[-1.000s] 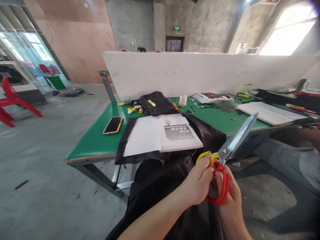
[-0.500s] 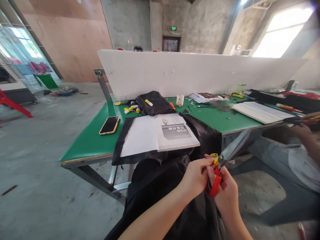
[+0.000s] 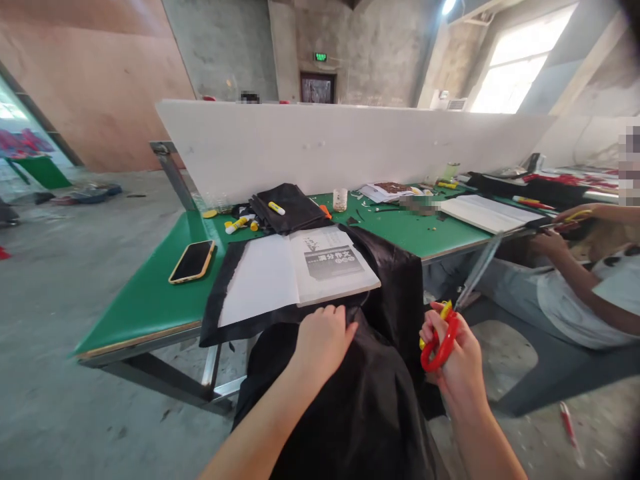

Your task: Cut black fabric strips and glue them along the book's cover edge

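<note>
An open book (image 3: 335,263) lies on black fabric (image 3: 395,267) at the near edge of the green table, its left page blank white. My left hand (image 3: 324,337) rests at the book's lower edge on the black fabric; its fingers are bent close together, and what is under the fingertips is hidden. To the right of the fabric, my right hand (image 3: 453,350) holds red and yellow scissors (image 3: 441,347) by the handles, with the blades pointing up and away.
A phone (image 3: 193,261) lies left of the book. Behind it are folded black fabric (image 3: 287,208), glue sticks (image 3: 239,223) and a clear cup (image 3: 340,199). Another person's hands (image 3: 553,241) are at the right, near an open book (image 3: 487,215). A white panel (image 3: 350,143) stands behind.
My left hand has left the scissors and moved left to the fabric by the book. My right hand keeps the scissors, now turned in its grip. The view has shifted right.
</note>
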Action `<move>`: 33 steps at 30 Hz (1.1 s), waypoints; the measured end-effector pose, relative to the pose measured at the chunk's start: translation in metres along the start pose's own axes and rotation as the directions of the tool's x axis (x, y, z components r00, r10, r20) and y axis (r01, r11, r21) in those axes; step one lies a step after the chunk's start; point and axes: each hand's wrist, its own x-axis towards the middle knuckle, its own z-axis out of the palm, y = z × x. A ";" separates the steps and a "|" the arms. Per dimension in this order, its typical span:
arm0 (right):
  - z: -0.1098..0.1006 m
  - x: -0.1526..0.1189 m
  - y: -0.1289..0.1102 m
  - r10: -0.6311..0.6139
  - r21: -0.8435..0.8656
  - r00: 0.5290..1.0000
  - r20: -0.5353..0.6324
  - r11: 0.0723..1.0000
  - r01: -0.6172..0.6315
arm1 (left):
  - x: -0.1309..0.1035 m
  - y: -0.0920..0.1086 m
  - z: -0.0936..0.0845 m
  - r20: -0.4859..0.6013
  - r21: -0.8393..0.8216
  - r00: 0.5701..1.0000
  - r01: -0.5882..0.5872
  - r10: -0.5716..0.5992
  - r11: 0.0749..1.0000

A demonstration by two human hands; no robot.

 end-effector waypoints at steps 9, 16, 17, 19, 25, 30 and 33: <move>-0.004 0.002 0.004 0.058 -0.033 0.998 0.013 0.998 -0.058 | 0.023 -0.025 0.022 0.380 -0.285 0.922 0.044 0.070 0.957; -0.015 0.015 -0.009 0.015 -0.001 1.000 -0.026 1.000 -0.015 | 0.027 -0.001 0.047 0.617 -0.748 0.779 0.537 0.109 0.390; -0.019 0.020 -0.008 0.005 -0.017 0.999 -0.039 1.000 -0.005 | 0.026 0.002 0.052 0.641 -0.747 0.764 0.600 0.073 0.287; -0.030 0.034 -0.004 -0.037 -0.098 0.996 -0.079 0.995 0.030 | 0.025 0.006 0.062 0.669 -0.737 0.743 0.664 -0.003 0.124; -0.057 0.105 0.029 -0.201 -0.361 0.972 -0.125 0.921 0.145 | 0.027 0.013 0.081 0.716 -0.699 0.694 0.710 -0.082 -0.089; -0.056 0.161 0.073 -0.190 -0.534 0.956 -0.223 0.844 0.043 | 0.038 0.020 0.085 0.748 -0.663 0.662 0.745 -0.044 -0.068; -0.051 0.179 0.102 -0.180 -0.559 0.951 -0.251 0.829 0.010 | 0.047 0.023 0.093 0.694 -0.720 0.720 0.693 -0.001 -0.044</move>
